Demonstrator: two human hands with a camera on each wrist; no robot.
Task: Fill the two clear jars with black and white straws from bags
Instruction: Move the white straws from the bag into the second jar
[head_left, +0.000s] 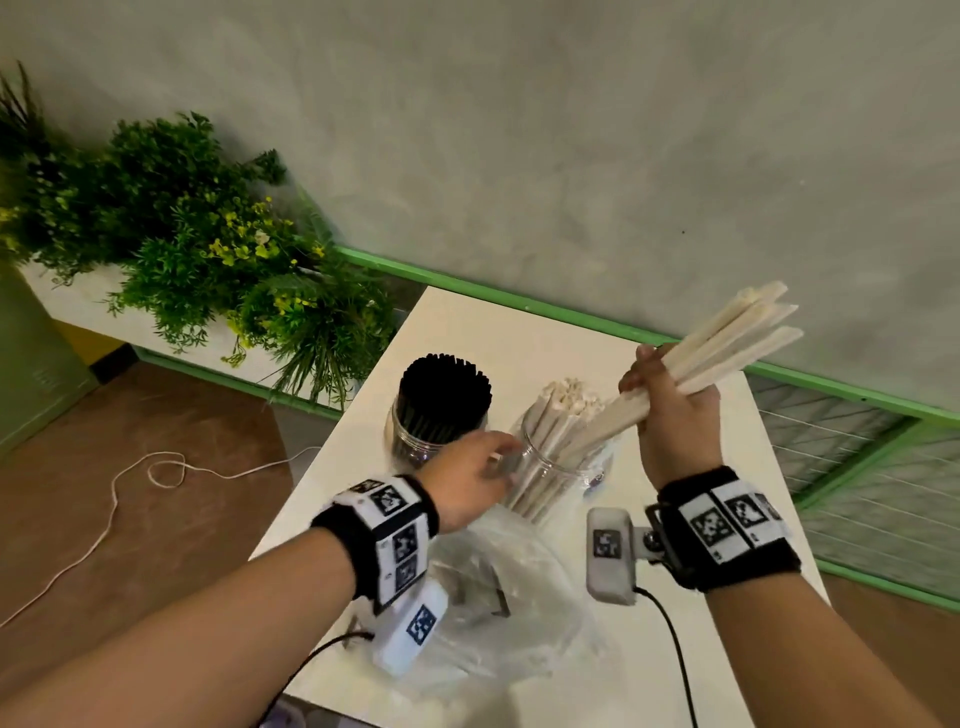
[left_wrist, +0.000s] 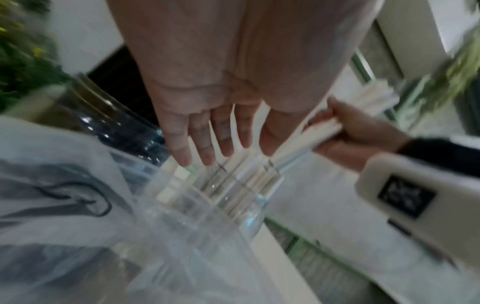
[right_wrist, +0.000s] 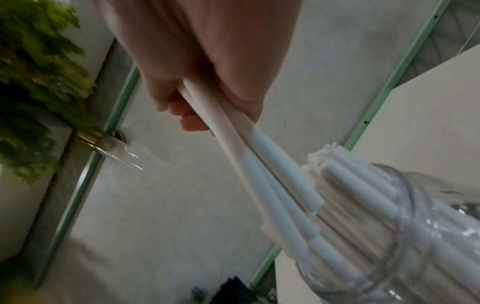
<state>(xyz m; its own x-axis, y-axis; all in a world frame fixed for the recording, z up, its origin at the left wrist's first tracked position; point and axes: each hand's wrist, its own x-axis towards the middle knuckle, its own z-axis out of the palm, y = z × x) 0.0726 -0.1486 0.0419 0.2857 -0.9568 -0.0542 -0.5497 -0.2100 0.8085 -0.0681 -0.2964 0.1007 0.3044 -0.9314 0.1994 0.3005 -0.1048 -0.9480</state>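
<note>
Two clear jars stand on the white table (head_left: 519, 332). The left jar (head_left: 415, 441) is packed with black straws (head_left: 444, 395). The right jar (head_left: 558, 467) holds white straws (head_left: 566, 402) that lean left. My right hand (head_left: 670, 410) grips a bundle of white straws (head_left: 727, 343) above and to the right of this jar, their lower ends slanting down into its mouth (right_wrist: 389, 236). My left hand (head_left: 467, 478) reaches the jar's left side with straight fingers (left_wrist: 202, 144), at or just short of the rim (left_wrist: 246, 174); I cannot tell if they touch. It holds nothing.
A crumpled clear plastic bag (head_left: 498, 587) lies at the table's near edge, under my left wrist. Green plants (head_left: 208, 249) stand to the left on the floor side. A green-framed rail (head_left: 571, 312) and wall run behind the table. A white cord (head_left: 130, 493) lies on the brown floor.
</note>
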